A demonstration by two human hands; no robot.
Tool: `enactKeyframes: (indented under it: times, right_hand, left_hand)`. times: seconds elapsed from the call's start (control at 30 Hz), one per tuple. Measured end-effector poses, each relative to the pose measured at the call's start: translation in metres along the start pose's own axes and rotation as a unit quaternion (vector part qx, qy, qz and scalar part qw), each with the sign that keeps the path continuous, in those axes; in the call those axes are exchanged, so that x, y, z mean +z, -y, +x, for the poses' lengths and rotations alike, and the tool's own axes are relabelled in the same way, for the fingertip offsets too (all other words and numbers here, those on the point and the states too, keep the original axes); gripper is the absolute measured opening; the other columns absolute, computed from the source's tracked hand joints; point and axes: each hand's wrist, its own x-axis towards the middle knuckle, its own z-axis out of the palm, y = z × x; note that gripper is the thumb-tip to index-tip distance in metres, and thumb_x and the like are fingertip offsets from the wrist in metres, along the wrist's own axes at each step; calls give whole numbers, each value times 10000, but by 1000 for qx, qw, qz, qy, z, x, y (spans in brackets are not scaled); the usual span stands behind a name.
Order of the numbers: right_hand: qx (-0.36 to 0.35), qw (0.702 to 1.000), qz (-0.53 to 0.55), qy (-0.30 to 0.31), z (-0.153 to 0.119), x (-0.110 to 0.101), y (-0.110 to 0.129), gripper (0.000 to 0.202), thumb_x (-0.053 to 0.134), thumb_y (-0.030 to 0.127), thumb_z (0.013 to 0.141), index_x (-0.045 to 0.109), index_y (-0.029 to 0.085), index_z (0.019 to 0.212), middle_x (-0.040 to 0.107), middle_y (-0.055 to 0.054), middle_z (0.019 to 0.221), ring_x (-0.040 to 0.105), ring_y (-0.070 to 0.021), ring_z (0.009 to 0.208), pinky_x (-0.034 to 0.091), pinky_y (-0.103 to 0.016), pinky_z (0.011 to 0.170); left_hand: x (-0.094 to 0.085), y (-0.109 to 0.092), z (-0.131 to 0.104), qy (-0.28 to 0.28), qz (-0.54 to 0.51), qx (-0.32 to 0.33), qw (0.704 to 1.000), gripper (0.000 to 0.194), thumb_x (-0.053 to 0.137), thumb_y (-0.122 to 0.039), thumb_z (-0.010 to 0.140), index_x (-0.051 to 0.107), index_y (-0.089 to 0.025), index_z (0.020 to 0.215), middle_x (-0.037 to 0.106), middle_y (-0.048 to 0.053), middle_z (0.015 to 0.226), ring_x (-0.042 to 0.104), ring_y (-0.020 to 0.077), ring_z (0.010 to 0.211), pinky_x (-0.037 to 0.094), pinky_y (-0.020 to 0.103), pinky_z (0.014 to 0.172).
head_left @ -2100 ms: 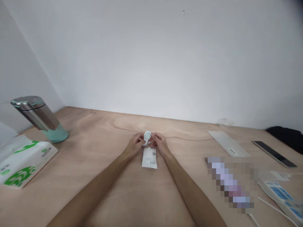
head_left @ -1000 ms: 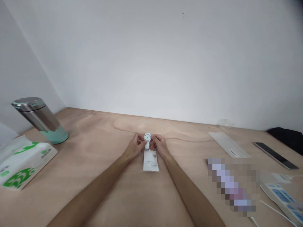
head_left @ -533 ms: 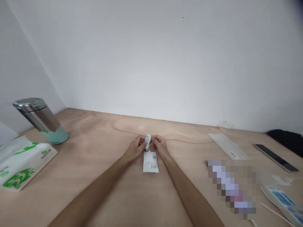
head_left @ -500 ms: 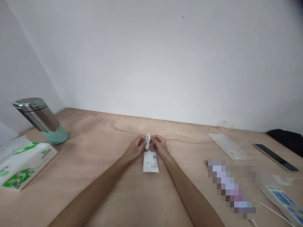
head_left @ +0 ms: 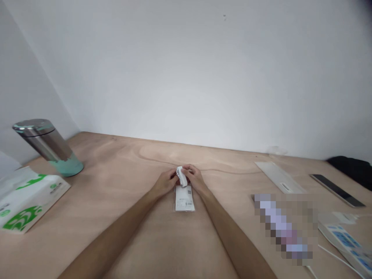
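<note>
Here, the left hand (head_left: 167,181) and the right hand (head_left: 195,178) both pinch a small white watch (head_left: 182,178), turned on its side. The watch is right by the far end of a flat white packet (head_left: 184,199) lying on the wooden counter (head_left: 171,242).

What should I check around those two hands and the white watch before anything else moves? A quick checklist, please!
1. Left hand at the white watch: ok, fingertips at its left edge.
2. Right hand on the watch: ok, fingers on the strap side.
3. Watch face readable: not ok, it is turned too far from the camera.
4. Strap fastened: cannot tell, too small and partly covered by fingers.
5. Packet within easy reach: ok, just on the near side of the watch.
6. Steel bottle out of the way: ok, standing apart at far left.
</note>
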Motion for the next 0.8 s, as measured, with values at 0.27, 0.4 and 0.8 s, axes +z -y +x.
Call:
enactKeyframes:
  times: [0.27, 0.4, 0.8]
  right_hand:
    - [-1, 995, 65, -72, 5, 0, -5, 337, 649, 422, 689, 467, 206, 874, 594, 43, 661, 496, -93, 410, 370, -196, 345]
    - [-2, 995, 40, -91, 5, 1, -3, 318, 617, 395, 705, 533, 191, 933, 595, 29, 656, 494, -93, 425, 376, -195, 352]
    - [11, 997, -8, -78, 4, 3, -3, 283, 587, 382, 718, 601, 180, 916, 591, 18, 669, 477, -96, 456, 374, -208, 371]
  left_hand:
    - [4, 4, 0, -6, 88, 22, 996, 221, 421, -215, 875, 633, -175, 920, 662, 9, 900, 584, 111, 800, 437, 219, 758]
    - [8, -4, -4, 8, 267, 44, 963, 231, 407, -205, 888, 610, -187, 995, 628, 38, 1015, 567, 161, 951, 447, 272, 831]
    - [13, -9, -8, 39, 429, 45, 901, 276, 341, -248, 935, 539, -198, 1122, 582, 53, 1112, 538, 184, 1045, 499, 296, 805]
